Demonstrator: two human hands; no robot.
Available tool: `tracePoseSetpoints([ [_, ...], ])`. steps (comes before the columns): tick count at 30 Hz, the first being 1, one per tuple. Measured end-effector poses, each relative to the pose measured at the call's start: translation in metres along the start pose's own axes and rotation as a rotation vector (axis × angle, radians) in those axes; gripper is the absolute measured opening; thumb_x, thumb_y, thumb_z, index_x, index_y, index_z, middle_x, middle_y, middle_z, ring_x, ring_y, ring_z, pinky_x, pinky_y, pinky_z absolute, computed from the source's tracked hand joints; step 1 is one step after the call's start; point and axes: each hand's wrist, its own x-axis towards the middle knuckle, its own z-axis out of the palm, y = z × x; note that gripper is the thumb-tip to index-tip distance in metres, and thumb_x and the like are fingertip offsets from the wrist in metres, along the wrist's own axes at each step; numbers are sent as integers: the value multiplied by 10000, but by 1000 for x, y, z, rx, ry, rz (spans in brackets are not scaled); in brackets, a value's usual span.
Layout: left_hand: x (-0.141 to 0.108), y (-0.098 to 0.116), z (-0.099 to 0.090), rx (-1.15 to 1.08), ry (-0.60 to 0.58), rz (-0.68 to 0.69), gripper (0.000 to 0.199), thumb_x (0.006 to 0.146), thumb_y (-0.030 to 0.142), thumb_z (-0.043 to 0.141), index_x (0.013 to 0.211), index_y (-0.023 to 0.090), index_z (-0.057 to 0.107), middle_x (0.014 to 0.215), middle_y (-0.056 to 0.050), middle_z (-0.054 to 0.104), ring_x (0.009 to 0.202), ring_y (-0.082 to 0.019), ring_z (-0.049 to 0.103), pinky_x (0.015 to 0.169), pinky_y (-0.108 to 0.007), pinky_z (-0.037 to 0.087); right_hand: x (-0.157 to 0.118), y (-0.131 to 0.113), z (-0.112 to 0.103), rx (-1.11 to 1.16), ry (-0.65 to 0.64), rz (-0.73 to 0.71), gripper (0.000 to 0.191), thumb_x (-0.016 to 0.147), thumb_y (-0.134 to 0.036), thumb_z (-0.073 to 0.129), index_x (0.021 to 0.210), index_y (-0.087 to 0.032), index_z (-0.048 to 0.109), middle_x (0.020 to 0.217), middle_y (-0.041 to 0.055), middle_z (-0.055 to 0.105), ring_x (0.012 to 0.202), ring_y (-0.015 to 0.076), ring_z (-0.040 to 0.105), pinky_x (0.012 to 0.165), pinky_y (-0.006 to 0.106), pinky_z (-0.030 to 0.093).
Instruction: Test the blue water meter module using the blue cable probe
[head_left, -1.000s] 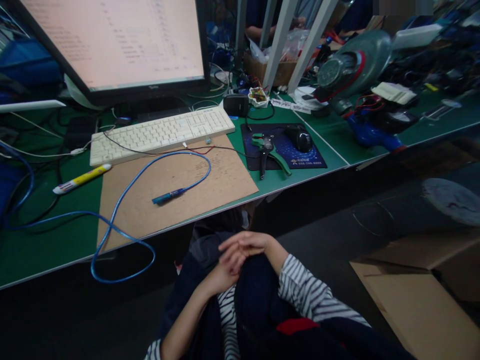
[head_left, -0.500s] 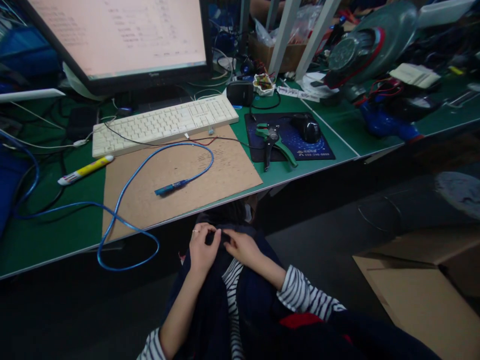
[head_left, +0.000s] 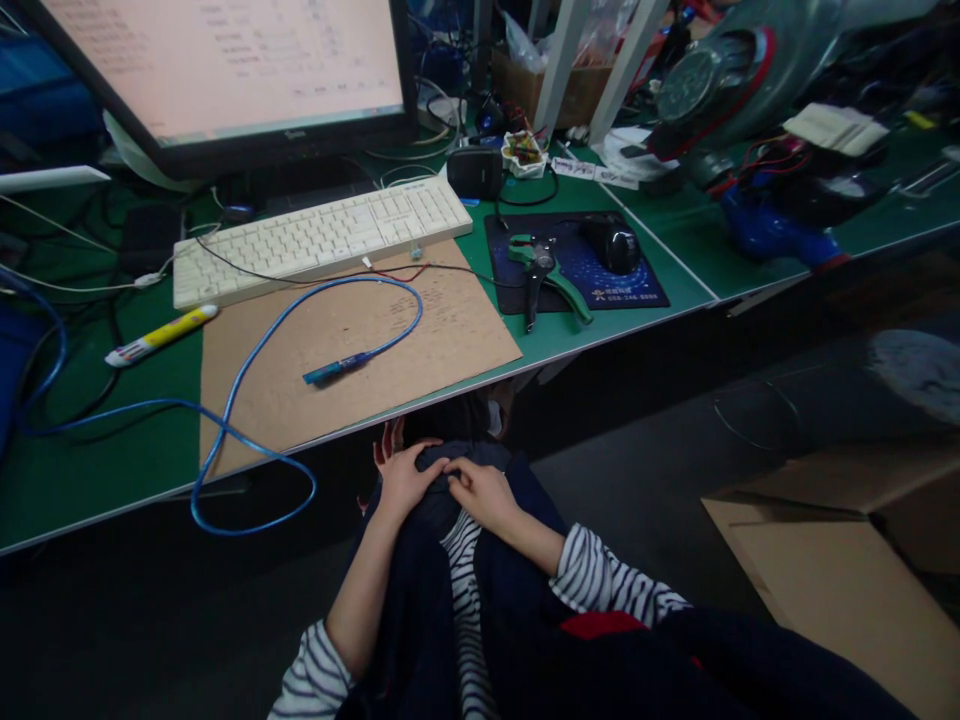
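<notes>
Both hands down in the lap, below the edge of the green surface (head_left: 90,470). Left hand (head_left: 403,478) and right hand (head_left: 486,492) pinching a fold of dark navy garment (head_left: 439,490) between them, fingers curled shut on the cloth, fingertips nearly meeting. Work on the garment apparently under way, no sign of being finished. Nothing up top in hand: blue cable (head_left: 247,370) lying loose across the cardboard sheet (head_left: 337,350), green wire stripper (head_left: 544,275) resting on the mouse pad (head_left: 645,290), keyboard (head_left: 322,238) untouched.
</notes>
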Motion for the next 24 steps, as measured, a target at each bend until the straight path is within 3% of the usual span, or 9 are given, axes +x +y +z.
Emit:
tracePoseSetpoints([
  [3,2,-2,0,44,-41,-12,308,713,347,687,1019,314,680,1184,-26,616,1281,-307,375,1120,-500,51,5,6,2,44,50,54,369,865,-230,431,1229,-223,495,654,-37,605,643,145,599,583,226,351],
  [8,1,-2,1,97,-58,-32,359,676,344,701,1033,338,669,1243,-5,588,1340,-306,301,1133,-490,38,7,9,6,60,31,47,323,830,-210,478,1133,-277,567,572,-61,561,591,133,572,549,220,308],
  [12,1,-3,2,110,-64,-33,383,673,345,693,1055,343,659,1220,4,604,1337,-291,316,1143,-469,36,6,8,8,44,29,46,426,841,-227,482,1265,-267,491,606,-45,591,620,149,581,558,231,306],
  [16,1,-4,3,117,-50,-36,380,657,347,701,1036,343,668,1310,11,537,1379,-312,216,1140,-486,38,6,7,8,46,23,49,350,839,-228,485,1182,-258,550,627,-35,605,638,150,590,568,230,313],
  [24,0,-3,2,89,-58,-44,369,669,345,688,1037,331,665,1255,4,581,1344,-302,304,1144,-471,62,7,9,10,91,28,45,373,825,-226,510,1197,-232,531,601,-33,585,616,155,575,575,232,311],
])
